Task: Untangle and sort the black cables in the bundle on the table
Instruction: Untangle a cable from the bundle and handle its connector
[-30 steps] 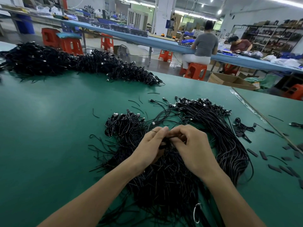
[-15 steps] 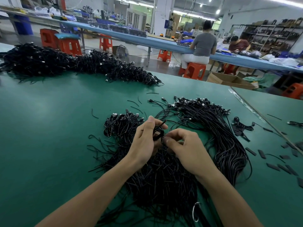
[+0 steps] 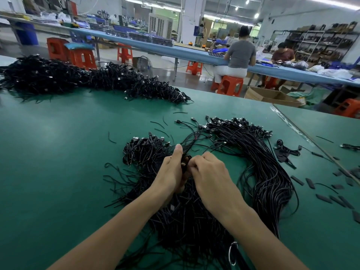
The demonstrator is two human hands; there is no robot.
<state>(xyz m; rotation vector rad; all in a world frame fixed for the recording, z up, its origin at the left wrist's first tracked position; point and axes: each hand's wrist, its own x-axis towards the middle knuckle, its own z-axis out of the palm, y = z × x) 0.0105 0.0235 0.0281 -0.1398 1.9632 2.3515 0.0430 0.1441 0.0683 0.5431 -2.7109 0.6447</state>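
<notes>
While both hands meet over the cable bundle (image 3: 187, 221) mid-table, my left hand (image 3: 172, 172) curls round a small black cable loop (image 3: 185, 160), thumb up. My right hand (image 3: 212, 178) has fingers curled tight, pinching the same loop. Fingertips mostly hidden behind my knuckles. Forearms cover the bundle's near part. R of it: combed cable sheaf (image 3: 268, 176), then flat black strips (image 3: 297, 180) scattered on the green table (image 3: 58, 152). Far L: big cable heap (image 3: 78, 78). Beyond the edge: cardboard box (image 3: 272, 96), orange stool (image 3: 229, 85) w/ seated person (image 3: 241, 53).

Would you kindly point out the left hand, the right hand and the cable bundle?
left hand (image 3: 171, 171), head view, back of the hand.
right hand (image 3: 212, 178), head view, back of the hand.
cable bundle (image 3: 272, 182), head view, its thick curved sweep.
</notes>
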